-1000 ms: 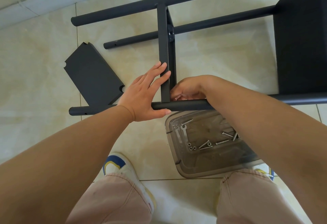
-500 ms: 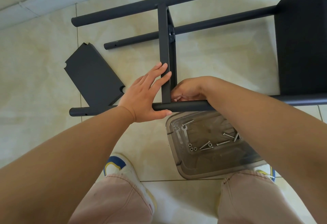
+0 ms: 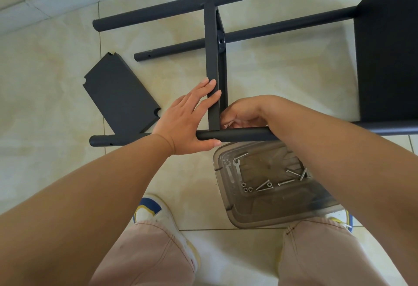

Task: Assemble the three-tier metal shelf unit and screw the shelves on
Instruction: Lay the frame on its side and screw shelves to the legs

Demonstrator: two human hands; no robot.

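arms: I see 2 forearms, both bare, no sleeves in view
left hand (image 3: 185,125): bare, no glove, no ring or watch that I can make out
right hand (image 3: 245,113): bare, no glove, wrist bare
trousers (image 3: 149,256): pale pink fabric, darker pink seam stitching on both legs
shoes (image 3: 156,210): 2 white sneakers, blue and yellow panels at the toe; right one mostly hidden

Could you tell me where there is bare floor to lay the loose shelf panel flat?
Bare tile lies left of the loose panel, and between the two rear poles' ends and the wall. It is crowded around both hands and the screw tray.
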